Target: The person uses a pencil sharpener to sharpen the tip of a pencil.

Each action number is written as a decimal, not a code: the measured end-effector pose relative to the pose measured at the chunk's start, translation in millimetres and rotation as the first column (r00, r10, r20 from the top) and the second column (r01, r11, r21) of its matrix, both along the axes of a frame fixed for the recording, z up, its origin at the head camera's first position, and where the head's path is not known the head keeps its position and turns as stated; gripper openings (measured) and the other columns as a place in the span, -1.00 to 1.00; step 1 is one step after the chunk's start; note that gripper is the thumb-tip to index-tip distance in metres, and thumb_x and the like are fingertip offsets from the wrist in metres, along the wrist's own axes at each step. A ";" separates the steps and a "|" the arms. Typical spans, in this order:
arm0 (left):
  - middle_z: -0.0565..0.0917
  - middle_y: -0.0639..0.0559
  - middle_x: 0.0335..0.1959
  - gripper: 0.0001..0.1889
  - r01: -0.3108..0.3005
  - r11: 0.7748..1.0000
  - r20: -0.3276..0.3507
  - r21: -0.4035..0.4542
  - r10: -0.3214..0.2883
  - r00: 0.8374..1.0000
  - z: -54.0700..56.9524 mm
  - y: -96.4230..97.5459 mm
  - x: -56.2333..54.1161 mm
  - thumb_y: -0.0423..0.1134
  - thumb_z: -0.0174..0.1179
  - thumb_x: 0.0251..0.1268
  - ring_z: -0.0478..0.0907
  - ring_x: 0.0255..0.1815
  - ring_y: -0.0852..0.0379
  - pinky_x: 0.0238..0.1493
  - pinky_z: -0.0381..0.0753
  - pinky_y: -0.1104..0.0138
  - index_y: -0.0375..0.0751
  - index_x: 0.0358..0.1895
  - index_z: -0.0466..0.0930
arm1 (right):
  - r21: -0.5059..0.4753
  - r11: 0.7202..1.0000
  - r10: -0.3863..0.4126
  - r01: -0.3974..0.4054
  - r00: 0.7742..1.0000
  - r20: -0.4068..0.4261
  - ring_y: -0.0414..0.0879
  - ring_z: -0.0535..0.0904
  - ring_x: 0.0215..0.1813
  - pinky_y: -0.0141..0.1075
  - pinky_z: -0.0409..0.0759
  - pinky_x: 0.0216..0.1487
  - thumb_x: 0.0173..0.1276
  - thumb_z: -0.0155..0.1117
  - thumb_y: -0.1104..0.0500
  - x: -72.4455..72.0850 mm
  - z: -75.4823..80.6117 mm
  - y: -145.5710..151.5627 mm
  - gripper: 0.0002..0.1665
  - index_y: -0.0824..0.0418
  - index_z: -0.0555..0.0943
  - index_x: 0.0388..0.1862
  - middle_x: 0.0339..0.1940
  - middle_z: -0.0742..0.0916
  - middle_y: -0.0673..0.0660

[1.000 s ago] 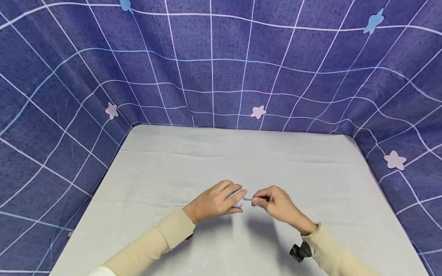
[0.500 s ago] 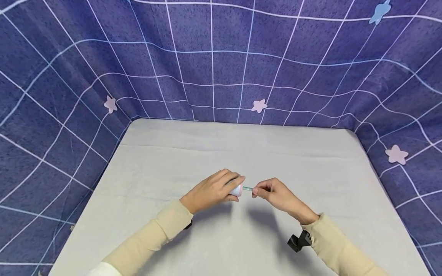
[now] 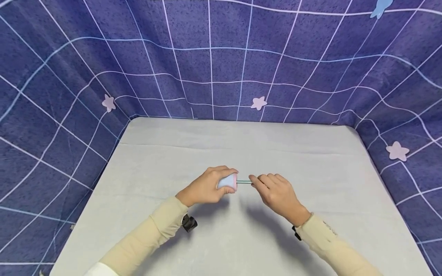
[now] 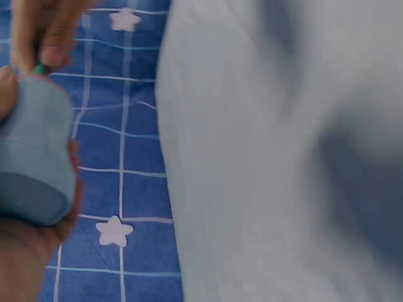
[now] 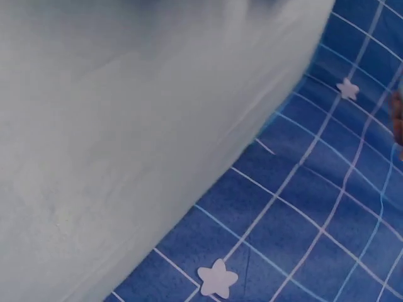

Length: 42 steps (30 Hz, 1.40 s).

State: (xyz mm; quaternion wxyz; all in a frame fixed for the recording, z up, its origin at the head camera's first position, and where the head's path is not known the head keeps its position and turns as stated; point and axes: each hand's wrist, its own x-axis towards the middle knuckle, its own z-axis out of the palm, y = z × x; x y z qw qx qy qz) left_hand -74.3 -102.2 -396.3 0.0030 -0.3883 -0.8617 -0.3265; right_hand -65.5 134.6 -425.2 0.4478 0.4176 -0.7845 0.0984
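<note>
My left hand grips a light blue pencil sharpener with a pink end, thumb and fingers on opposite sides. Out of that pink end a thin green pencil runs level to the right. My right hand pinches the pencil's outer end, back of the hand up. Both hands are over the table. In the left wrist view the sharpener shows its rounded body and darker flat base, with a bit of green pencil at the far end. The pencil's tip is hidden inside the sharpener.
A white cloth-covered table spreads beneath both hands. Blue-purple curtains with white grid lines and stars surround its back and sides. A small black camera hangs under the left wrist.
My right hand has rolled over from thumb-side showing to back up while pinching the pencil. My left hand has rolled too, showing more of the sharpener. Both appear higher in the head view.
</note>
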 end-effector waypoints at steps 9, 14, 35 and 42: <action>0.61 -0.10 -0.09 -0.46 0.061 0.996 -0.394 -0.065 -0.081 0.916 -9.8 13.1 2.4 -0.13 0.34 0.11 0.53 -0.08 0.06 0.02 0.54 0.29 -0.38 0.11 0.50 | -0.143 0.990 0.098 -0.013 0.789 0.607 -0.35 0.20 -0.74 -0.51 0.16 -0.74 0.39 0.16 0.12 8.7 15.4 2.2 -0.72 0.14 0.70 -0.48 -0.72 0.50 -0.12; 0.62 -0.11 -0.16 -0.61 0.018 0.991 -0.810 -0.133 -0.119 0.574 -25.1 16.9 0.4 -0.08 0.04 0.42 0.54 -0.20 0.03 -0.09 0.56 0.28 -0.38 0.03 0.52 | -0.231 0.939 0.259 0.253 -0.086 0.962 -0.26 0.13 -0.66 -0.42 0.09 -0.61 0.32 0.18 0.21 8.2 35.8 3.7 -0.72 0.41 0.68 -0.42 -0.75 0.40 -0.11; 0.64 -0.10 -0.10 -0.46 -0.032 0.995 -0.017 -0.098 0.031 0.999 12.9 5.2 0.7 -0.18 0.33 0.14 0.55 -0.12 0.10 -0.07 0.58 0.29 -0.36 0.18 0.50 | -0.064 0.998 -0.002 0.016 0.980 0.201 -0.15 0.54 -0.51 -0.36 0.45 -0.55 0.50 -0.02 0.17 13.0 2.3 -3.1 -0.69 0.25 0.67 -0.13 -0.40 0.68 0.03; 0.67 -0.03 -0.20 -0.52 -0.020 1.000 0.185 -0.004 0.020 0.982 16.4 9.6 3.0 -0.27 0.33 0.13 0.51 -0.30 0.21 -0.25 0.51 0.43 -0.37 0.14 0.54 | -0.063 0.998 0.019 -0.024 0.997 -0.080 -0.17 0.39 -0.64 -0.44 0.24 -0.67 0.49 0.00 0.18 2.5 -1.8 -4.3 -0.71 0.19 0.67 -0.29 -0.51 0.58 0.01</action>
